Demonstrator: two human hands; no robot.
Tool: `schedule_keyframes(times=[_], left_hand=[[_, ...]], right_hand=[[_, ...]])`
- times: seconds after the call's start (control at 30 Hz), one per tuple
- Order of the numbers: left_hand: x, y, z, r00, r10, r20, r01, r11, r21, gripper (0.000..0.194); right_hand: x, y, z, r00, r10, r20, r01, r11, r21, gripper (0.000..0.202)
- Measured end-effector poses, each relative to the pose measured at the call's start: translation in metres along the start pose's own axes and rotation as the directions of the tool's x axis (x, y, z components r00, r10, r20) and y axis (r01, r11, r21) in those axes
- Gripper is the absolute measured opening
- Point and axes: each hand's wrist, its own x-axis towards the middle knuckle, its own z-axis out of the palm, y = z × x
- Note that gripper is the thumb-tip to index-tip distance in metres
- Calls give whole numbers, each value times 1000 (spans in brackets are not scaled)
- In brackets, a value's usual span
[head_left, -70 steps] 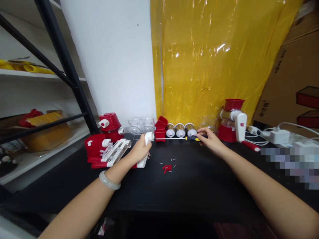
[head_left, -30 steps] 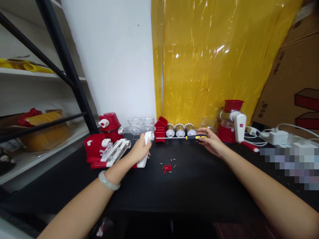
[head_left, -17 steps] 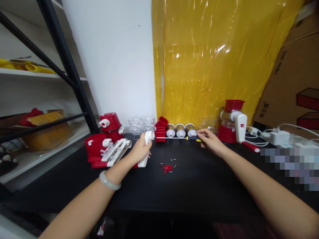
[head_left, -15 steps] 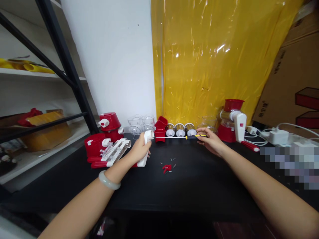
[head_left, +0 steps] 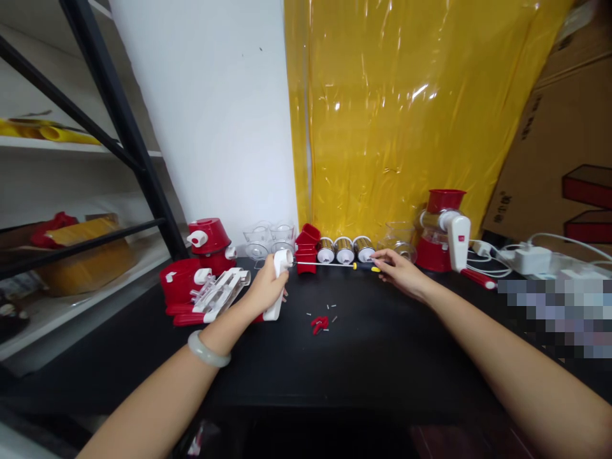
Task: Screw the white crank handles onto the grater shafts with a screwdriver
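Note:
My left hand is closed around a white crank handle, its round end facing right. In my right hand is the black and yellow grip of a screwdriver. The long shaft lies level, its tip at the crank handle's round end. On the table below lie small red plastic pieces with several screws around them. Behind the shaft stand red plastic parts and three metal grater drums with white ends.
Red grater bases and white crank handles are at the left, with clear plastic parts behind. An assembled rotary grater stands right, near white chargers and cables. A black rack borders the left side.
My right hand's fingers have shifted around the screwdriver grip, covering more of it. The screwdriver and the crank handle stay in line; the view has shifted slightly.

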Motion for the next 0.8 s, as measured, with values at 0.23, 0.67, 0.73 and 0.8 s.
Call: schedule_keyframes(times=[0.23, 0.67, 0.73, 0.8], left_hand=[[-2, 2, 1, 1000, 5, 10, -5, 1000, -4, 34], [-1, 1, 0, 1000, 2, 12, -1, 1000, -18, 38], [-1, 1, 1, 1000, 2, 14, -2, 1000, -22, 38], [-1, 0, 1, 1000, 12, 13, -12, 999, -31, 37]], right_hand=[[-2, -6, 2, 996, -79, -48, 88, 969, 230, 48], [-5, -13, 3, 991, -116, -67, 130, 955, 267, 49], [-6, -14, 4, 991, -117, -58, 130, 938, 323, 47], [-5, -13, 5, 994, -91, -67, 107, 946, 305, 39]])
